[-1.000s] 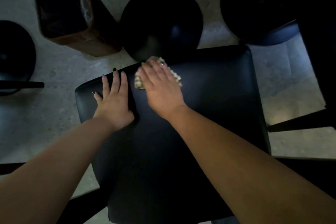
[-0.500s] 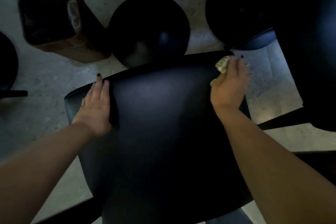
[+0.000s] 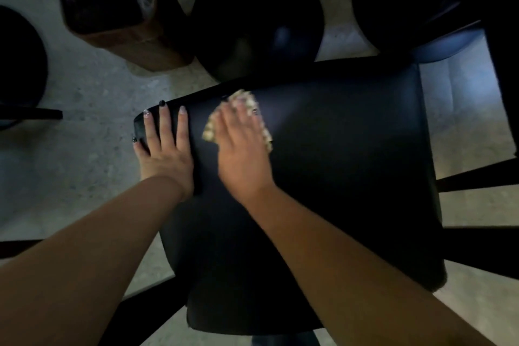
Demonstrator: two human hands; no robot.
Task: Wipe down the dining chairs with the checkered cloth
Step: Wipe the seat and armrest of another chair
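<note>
Head view, looking straight down on the black padded seat (image 3: 323, 177) of a dining chair.

Right hand (image 3: 243, 149) lies flat on the checkered cloth (image 3: 209, 129), fingers straight and together, palm down. Not a pinch: the cloth is pressed under palm and fingers, only its edges showing on the left, the far side and the right of the hand. I read the flat press as the way to keep the most cloth on the seat and load it evenly for a wipe. Cloth sits at the far-left part of the seat, just inside the far edge.

Left hand (image 3: 163, 149) is just beside it on the left, apart from the cloth. Fingers spread and straight along the seat's far-left corner, thumb over the left edge. I judge it's bracing the chair so it won't slide or twist under the wiping load. It holds nothing.

Hand outline is blurred, so the right hand is likely mid-stroke; can't tell direction from this.

Around the chair: two round black stools (image 3: 257, 17) on the far side, a brown lined bin (image 3: 118, 8) at far left, another dark chair (image 3: 505, 50) at the right edge. Pale speckled floor (image 3: 84, 121).

My estimate: seat pass under way, far strip being covered; near half and the other chairs not yet judged done. Dim light, so I can't tell wiped from unwiped surface.
</note>
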